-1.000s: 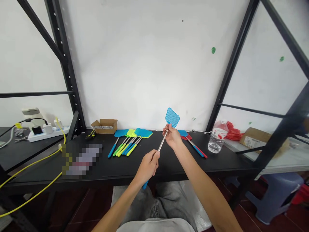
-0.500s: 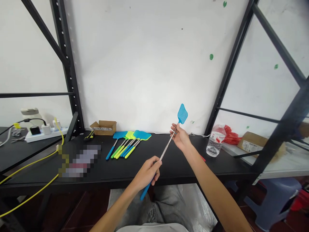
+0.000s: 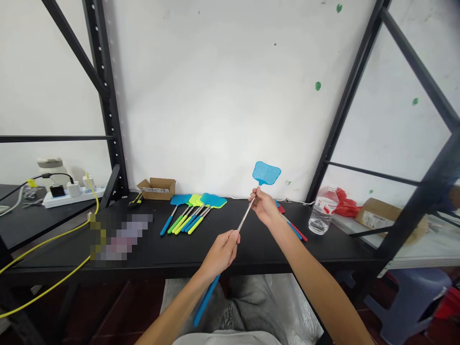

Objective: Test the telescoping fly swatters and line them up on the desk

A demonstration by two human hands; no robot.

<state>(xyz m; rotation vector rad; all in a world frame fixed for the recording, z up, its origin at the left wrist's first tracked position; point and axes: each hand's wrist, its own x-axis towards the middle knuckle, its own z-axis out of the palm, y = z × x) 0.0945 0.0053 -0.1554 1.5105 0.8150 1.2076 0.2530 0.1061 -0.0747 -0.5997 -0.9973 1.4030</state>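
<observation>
Left hand [image 3: 221,253]: blue swatter [image 3: 266,173] is gripped by curled fingers.
Right hand [image 3: 265,207]: its shaft [image 3: 246,212] is held in bent fingers.
Table [image 3: 251,249]: other swatters [image 3: 194,224] are laid in 2 groups.

Bright wall [image 3: 230,96], dim floor [image 3: 109,309], stretched edges

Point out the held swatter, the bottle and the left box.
Held swatter [image 3: 266,173], head camera: on its blue mesh.
Bottle [image 3: 324,206], head camera: on its label.
Left box [image 3: 158,194], head camera: on its front wall.
</observation>
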